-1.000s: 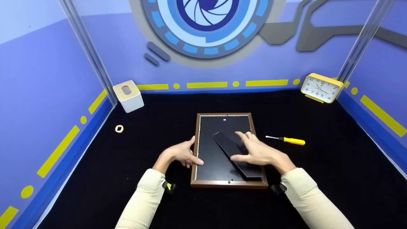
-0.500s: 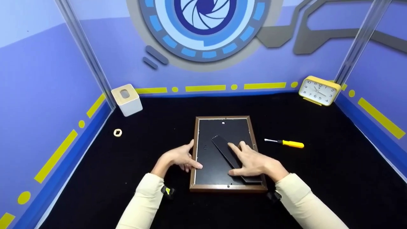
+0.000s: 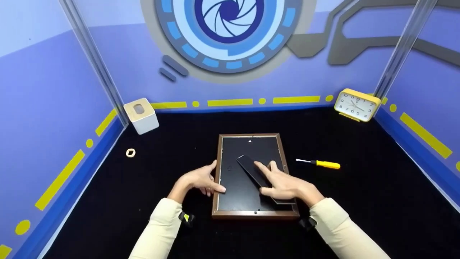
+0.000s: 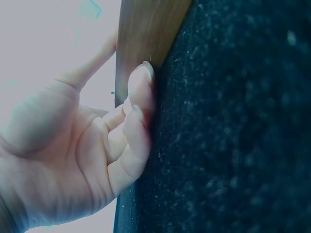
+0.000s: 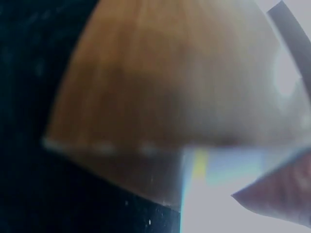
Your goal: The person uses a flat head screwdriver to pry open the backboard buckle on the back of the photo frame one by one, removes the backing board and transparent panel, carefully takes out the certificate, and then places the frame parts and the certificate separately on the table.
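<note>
A brown wooden picture frame (image 3: pixel 251 215) lies face down, its black backing board (image 3: pixel 235 201) upward. Slanting across the board is a black easel stand (image 3: pixel 248 167). My left hand (image 3: pixel 199 180) grips the frame's left side, thumb over the edge. In the left wrist view, its curled fingers (image 4: pixel 141 97) lie against the wooden side, low by the black cloth. My right hand (image 3: pixel 284 183) rests on the stand with its index finger stretched along it. The right thumb is at the stand's left edge; the other fingers are partly hidden. The right wrist view shows blurred wood close up.
A yellow-handled screwdriver (image 3: pixel 325 164) lies right of the frame. Farther back stand a yellow alarm clock (image 3: pixel 357 105) at right and a white tissue box (image 3: pixel 143 120) with a wooden top at left. A small pale ring (image 3: pixel 130 153) lies on the black cloth (image 3: pixel 172 144).
My right hand has come down onto the stand, its thumb drawn in to the stand's edge. My left hand keeps its hold on the frame. The head view has shifted slightly.
</note>
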`<move>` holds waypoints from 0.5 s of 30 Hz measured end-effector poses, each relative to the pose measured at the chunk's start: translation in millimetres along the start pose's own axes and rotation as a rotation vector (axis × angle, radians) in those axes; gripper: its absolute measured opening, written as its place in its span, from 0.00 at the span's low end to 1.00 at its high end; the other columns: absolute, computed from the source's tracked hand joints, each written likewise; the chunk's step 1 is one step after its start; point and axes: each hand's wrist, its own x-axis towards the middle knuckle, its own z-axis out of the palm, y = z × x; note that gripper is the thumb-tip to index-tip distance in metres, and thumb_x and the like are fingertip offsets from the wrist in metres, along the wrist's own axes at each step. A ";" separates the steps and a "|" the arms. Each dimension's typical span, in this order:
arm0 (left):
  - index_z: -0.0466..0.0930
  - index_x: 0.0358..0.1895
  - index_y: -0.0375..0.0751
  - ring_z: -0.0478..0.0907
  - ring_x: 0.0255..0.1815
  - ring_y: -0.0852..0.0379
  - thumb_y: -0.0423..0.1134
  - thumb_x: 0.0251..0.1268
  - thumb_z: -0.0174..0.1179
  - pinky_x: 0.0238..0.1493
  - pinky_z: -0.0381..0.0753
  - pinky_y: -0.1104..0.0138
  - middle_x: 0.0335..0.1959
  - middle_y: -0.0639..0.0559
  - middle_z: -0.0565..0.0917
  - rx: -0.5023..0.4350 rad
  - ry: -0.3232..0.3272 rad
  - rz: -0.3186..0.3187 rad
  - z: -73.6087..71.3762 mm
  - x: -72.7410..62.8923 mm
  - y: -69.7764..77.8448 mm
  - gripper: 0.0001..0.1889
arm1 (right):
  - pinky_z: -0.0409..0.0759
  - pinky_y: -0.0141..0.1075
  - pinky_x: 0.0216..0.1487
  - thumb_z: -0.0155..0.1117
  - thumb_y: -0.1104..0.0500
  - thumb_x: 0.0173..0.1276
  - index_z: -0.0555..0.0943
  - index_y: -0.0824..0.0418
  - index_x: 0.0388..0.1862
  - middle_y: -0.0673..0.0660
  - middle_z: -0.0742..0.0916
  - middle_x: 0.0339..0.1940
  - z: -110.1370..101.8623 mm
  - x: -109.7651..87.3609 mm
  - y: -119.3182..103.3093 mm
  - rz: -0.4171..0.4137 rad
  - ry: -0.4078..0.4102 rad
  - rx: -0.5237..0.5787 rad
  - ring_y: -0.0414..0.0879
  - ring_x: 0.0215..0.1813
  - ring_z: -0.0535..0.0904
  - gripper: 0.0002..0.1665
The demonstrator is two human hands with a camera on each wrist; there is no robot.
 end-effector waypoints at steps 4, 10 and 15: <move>0.28 0.79 0.32 0.79 0.18 0.56 0.48 0.55 0.77 0.21 0.82 0.64 0.22 0.48 0.83 0.028 0.021 0.010 -3.5 -1.3 1.4 0.67 | 0.77 0.45 0.56 0.63 0.48 0.67 0.46 0.55 0.84 0.64 0.67 0.55 -3.2 0.5 1.1 0.007 -0.006 0.036 0.52 0.48 0.76 0.54; 0.40 0.80 0.31 0.74 0.19 0.57 0.51 0.49 0.79 0.22 0.79 0.65 0.34 0.48 0.78 0.151 0.165 0.116 -4.9 -0.5 4.1 0.65 | 0.74 0.47 0.60 0.63 0.47 0.67 0.45 0.53 0.84 0.65 0.67 0.57 -4.6 0.2 1.8 0.014 -0.001 0.067 0.55 0.54 0.75 0.54; 0.46 0.80 0.34 0.75 0.32 0.57 0.50 0.46 0.81 0.35 0.78 0.65 0.52 0.43 0.73 0.183 0.283 0.241 -1.1 3.8 5.1 0.63 | 0.73 0.49 0.63 0.64 0.47 0.67 0.45 0.54 0.84 0.68 0.67 0.61 -3.7 -0.7 3.7 0.008 0.015 0.092 0.58 0.58 0.74 0.55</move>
